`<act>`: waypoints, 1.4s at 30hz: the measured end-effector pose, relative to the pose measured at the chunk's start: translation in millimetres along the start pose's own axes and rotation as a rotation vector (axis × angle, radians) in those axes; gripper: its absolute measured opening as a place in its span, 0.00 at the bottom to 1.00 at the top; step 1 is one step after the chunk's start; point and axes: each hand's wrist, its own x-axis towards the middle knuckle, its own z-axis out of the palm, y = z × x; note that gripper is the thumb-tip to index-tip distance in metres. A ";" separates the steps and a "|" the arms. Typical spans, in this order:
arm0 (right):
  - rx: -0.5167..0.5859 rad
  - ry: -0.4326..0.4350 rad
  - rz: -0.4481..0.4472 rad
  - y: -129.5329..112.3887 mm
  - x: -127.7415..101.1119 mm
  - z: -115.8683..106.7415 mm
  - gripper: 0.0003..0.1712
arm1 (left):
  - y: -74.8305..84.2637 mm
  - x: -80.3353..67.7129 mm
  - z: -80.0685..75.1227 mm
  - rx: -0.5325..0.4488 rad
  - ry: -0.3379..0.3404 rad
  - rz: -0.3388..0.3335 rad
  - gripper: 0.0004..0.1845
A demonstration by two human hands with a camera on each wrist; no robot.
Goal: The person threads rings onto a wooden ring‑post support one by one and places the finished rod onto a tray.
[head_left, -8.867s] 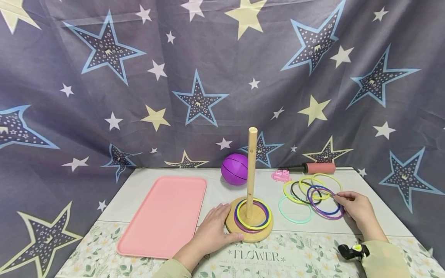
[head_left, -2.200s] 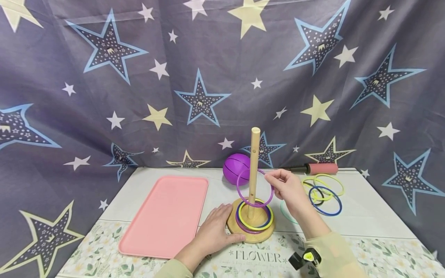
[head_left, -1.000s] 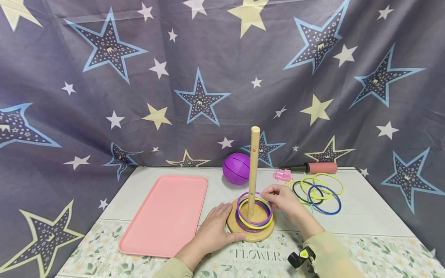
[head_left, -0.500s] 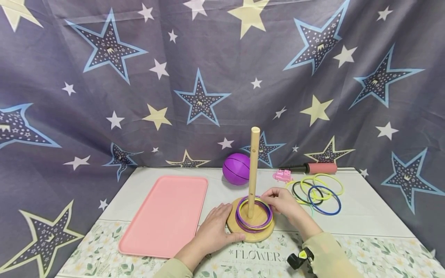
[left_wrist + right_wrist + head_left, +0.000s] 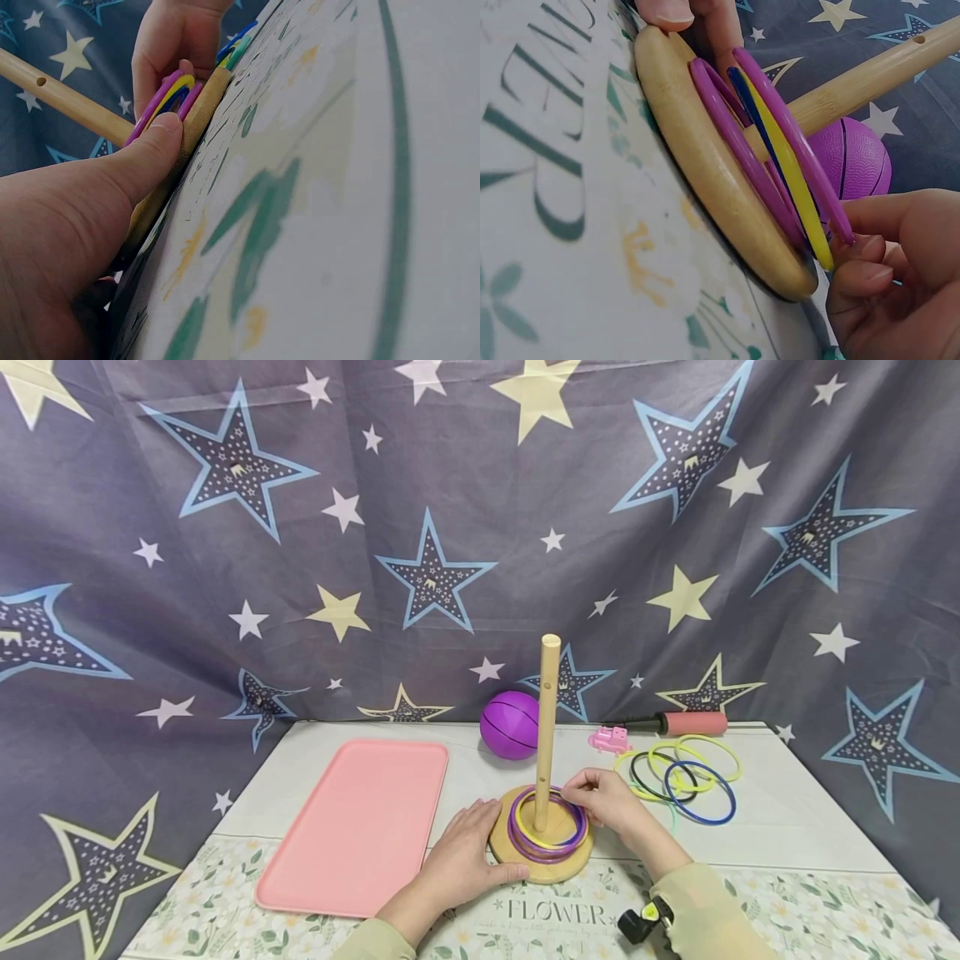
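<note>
A wooden ring-toss stand (image 5: 548, 710) has an upright pole on a round base (image 5: 552, 870). Purple, blue and yellow rings circle the foot of the pole. My left hand (image 5: 465, 856) rests against the base's left edge, its thumb along the front and its fingers fairly straight. At the stack's right side, my right hand (image 5: 609, 797) pinches the uppermost purple ring (image 5: 791, 131) between thumb and fingertips. Just under that ring lie the yellow ring (image 5: 795, 180) and the blue ring (image 5: 763, 124), tilted; another purple ring (image 5: 735, 139) sits lowest, by the base.
Loose rings lie to the right, among them a blue ring (image 5: 731, 793) and a black ring (image 5: 636, 772). Behind are a purple ball (image 5: 508, 727), a pink toy (image 5: 610, 739) and a red-handled pump (image 5: 693, 722). A pink tray (image 5: 352, 827) lies at left.
My right hand has taken a purple ring from the loose pile, carried it left over the pole and lowered it onto the stack. The left hand has stayed by the base.
</note>
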 end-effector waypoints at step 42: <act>-0.111 0.178 -0.022 -17.2 -18.9 -80.1 0.17 | -4.4 2.9 3.0 0.004 -0.016 -0.014 0.63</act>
